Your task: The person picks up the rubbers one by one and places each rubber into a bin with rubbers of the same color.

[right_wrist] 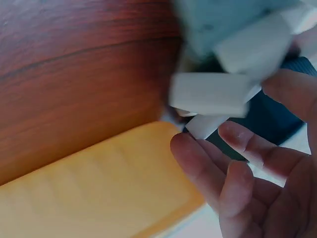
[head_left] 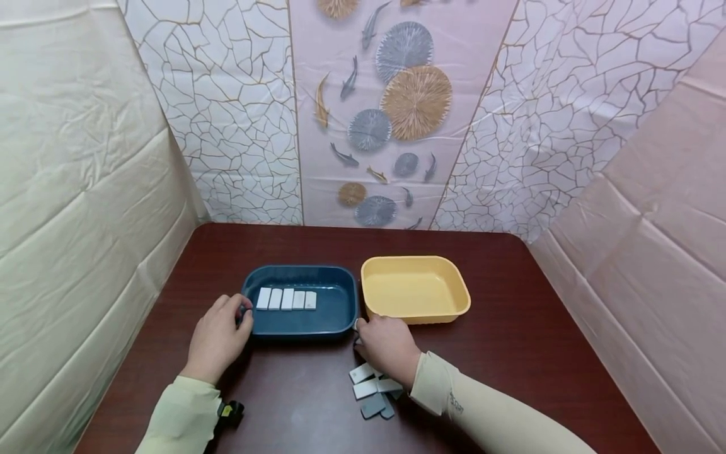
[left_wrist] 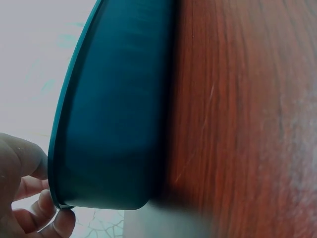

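Five white tiles point(head_left: 287, 299) are seen in the blue tray point(head_left: 335, 310), its rim pinched by the left hand point(head_left: 217, 340). Another tile point(right_wrist: 204, 127), partly hidden, is pinched by the fingers of the right hand point(head_left: 391, 348) near a pile point(head_left: 365, 388) on the bench point(head_left: 295, 391). Sleeve print point(head_left: 455, 402) cannot be read.

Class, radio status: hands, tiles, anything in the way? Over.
Left hand holding blue tray. Right hand at loose tiles, grip unclear. Five white tiles in blue tray. Obstruction: right hand, partly hiding loose tiles.

The right hand point(head_left: 390, 348) partly hides the tile pile point(head_left: 365, 389), blurred in its wrist view.
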`<state>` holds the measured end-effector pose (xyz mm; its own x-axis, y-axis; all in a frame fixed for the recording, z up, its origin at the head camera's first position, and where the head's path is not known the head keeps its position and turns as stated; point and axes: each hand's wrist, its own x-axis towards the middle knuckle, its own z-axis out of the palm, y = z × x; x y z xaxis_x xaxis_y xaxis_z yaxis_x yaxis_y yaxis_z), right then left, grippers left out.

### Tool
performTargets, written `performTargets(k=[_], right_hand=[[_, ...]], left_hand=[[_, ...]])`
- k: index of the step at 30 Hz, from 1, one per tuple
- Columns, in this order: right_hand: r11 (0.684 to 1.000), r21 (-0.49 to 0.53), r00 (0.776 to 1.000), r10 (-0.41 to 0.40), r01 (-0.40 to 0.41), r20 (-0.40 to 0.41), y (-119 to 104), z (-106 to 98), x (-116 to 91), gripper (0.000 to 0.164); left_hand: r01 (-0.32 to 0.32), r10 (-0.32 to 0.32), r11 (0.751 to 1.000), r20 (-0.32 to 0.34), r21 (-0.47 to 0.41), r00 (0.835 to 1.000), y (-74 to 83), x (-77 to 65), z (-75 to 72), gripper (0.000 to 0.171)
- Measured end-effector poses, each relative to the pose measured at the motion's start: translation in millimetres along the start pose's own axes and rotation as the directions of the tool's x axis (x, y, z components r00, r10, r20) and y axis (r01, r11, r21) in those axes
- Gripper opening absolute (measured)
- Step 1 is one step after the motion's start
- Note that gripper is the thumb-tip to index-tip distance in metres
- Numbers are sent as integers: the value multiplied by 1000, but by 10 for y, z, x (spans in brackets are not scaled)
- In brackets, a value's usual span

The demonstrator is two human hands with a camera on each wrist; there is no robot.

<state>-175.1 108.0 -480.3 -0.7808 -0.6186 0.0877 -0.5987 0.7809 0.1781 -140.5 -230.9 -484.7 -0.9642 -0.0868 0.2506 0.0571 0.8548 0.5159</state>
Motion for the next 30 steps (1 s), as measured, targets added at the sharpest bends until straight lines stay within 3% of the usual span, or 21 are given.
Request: performTargets(k=[4,8,12,16,21,30], right_hand=[[999,37,1000,-9,10,-27,14,-145,-30,36],[989,149,1000,-6,8,-12,90,-420,-23,33],[956,294,1000,2,2,-13,204,-690,57,31],[917,398,999,0,16,-41,286,-830,225,33],[895,444,999,-35,37,-13,284,-835,497,39],[879,475,995,-8,-38,95,128,-604,991,39]], left_hand=[[4,-4,1000,6,-4,1000,9,-11,4,11],[8,-8,1000,7,-6,1000,19,-18,1,12],[5,-5,1000,2,-7,1000,23,-16,-1,12],[2,-2,1000,-4,-8,1000,19,-11,0,12],[3,-3,1000,-1,-1,1000,15,-9,-7,12],[-6,6,1000,-2,-5,1000,36,-23,-15,15]])
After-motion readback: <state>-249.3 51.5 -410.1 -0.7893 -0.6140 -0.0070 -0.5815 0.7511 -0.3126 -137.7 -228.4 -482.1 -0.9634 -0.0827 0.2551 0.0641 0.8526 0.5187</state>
